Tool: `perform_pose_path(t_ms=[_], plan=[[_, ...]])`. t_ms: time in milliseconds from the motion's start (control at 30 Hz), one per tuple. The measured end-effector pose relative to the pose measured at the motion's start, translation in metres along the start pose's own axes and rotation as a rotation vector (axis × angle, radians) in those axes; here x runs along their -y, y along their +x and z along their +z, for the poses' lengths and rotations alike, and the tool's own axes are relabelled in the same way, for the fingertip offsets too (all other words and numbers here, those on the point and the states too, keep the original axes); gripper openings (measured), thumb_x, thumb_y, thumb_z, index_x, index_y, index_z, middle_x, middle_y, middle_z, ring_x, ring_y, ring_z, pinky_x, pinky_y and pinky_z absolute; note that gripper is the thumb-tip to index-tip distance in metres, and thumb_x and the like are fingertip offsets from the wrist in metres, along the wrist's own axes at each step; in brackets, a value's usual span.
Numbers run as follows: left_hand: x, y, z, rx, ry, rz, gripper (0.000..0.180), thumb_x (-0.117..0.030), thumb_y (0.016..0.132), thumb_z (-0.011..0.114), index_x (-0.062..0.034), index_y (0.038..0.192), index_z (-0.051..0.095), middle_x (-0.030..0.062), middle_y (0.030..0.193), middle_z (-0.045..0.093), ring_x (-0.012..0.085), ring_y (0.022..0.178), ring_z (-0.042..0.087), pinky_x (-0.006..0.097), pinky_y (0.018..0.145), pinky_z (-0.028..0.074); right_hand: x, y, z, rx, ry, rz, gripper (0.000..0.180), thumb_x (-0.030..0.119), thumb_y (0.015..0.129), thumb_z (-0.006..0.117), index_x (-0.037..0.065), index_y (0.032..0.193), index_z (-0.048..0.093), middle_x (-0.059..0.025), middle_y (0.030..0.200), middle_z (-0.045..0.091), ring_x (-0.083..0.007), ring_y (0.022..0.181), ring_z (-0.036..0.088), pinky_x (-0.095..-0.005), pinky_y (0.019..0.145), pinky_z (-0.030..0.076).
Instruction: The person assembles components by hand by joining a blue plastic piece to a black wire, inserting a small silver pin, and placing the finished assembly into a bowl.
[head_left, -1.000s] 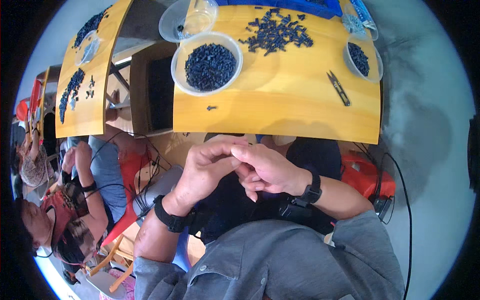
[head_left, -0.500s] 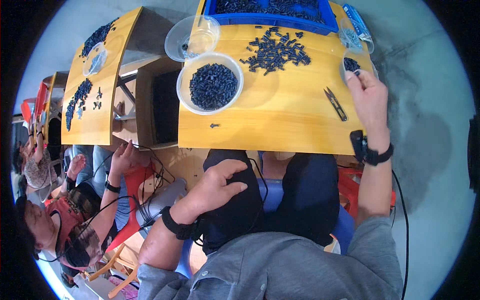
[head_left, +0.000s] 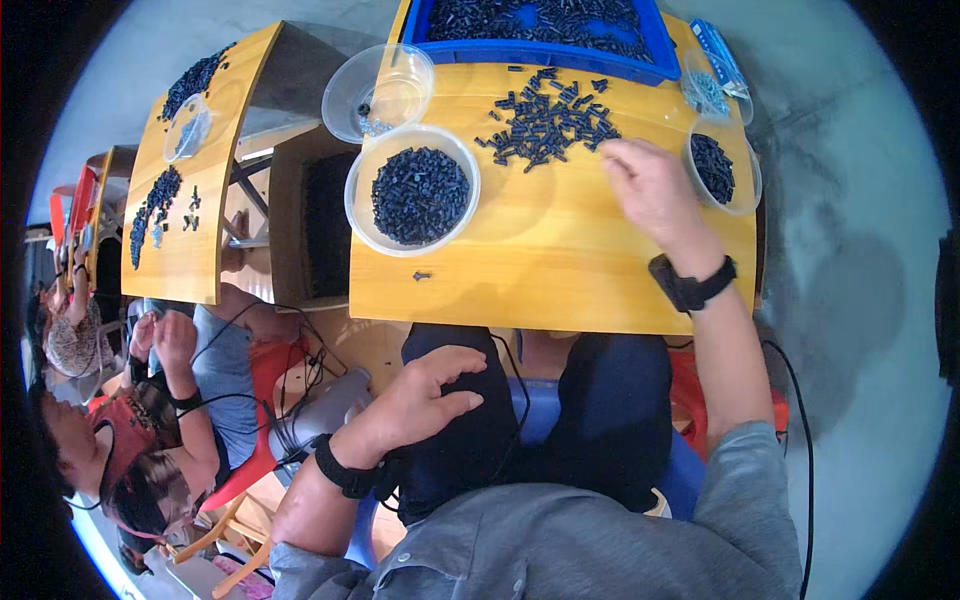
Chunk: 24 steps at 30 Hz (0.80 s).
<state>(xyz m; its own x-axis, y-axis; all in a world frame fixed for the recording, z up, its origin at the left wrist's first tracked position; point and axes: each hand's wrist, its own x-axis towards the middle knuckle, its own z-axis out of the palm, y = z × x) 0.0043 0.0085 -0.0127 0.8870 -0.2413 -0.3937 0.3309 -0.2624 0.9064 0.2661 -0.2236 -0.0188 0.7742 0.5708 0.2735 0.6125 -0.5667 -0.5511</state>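
Note:
My right hand (head_left: pixel 652 195) hovers over the yellow table at the right edge of a loose pile of small black parts (head_left: pixel 548 125). Its fingers are slightly curled with a gap to the thumb, and nothing shows in them. My left hand (head_left: pixel 425 398) lies by my left thigh, thumb and fingers apart, holding nothing. To the right of the right hand stands a clear cup (head_left: pixel 745 185) with black parts (head_left: pixel 711 168) inside. A round clear tub (head_left: pixel 470 215) full of short black parts stands left of the pile. One single black part (head_left: pixel 422 275) lies in front of it.
A blue tray (head_left: pixel 560 58) of black parts sits at the far edge. Behind the tub is another clear bowl (head_left: pixel 375 85); silvery small pieces (head_left: pixel 708 95) lie in a container at far right, beside a blue box (head_left: pixel 715 50). A co-worker (head_left: pixel 150 440) sits to the left.
My right hand has moved left from the cup to the pile's edge; the black part at its fingertips no longer shows. The thread snips are now hidden behind it. My left hand stays put.

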Motion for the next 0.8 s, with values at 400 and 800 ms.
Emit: perform_pose_path(t_ms=[400,800], plan=[[0.01,0.001,0.0,0.01,0.029,0.073,0.04,-0.005,0.078,0.068,0.0,0.116,0.056,0.0125,0.12,0.057,0.0227,0.107,0.056,0.032,0.086,0.047,-0.001,0.033,0.047,0.145,-0.173,-0.125,0.015,0.01,0.081,0.061,0.006,0.095,0.066,-0.0145,0.079,0.059,-0.0351,0.074,0.059,-0.0425,0.066,0.048],[0.001,0.003,-0.001,-0.02,0.058,0.051,0.037,-0.004,0.078,0.068,0.0,0.112,0.058,0.0131,0.115,0.06,0.0236,0.102,0.059,0.032,0.081,0.049,-0.002,0.037,0.048,0.244,-0.189,-0.158,0.014,0.015,0.082,0.062,0.007,0.094,0.065,-0.0127,0.078,0.059,-0.0346,0.077,0.058,-0.0423,0.066,0.047]])
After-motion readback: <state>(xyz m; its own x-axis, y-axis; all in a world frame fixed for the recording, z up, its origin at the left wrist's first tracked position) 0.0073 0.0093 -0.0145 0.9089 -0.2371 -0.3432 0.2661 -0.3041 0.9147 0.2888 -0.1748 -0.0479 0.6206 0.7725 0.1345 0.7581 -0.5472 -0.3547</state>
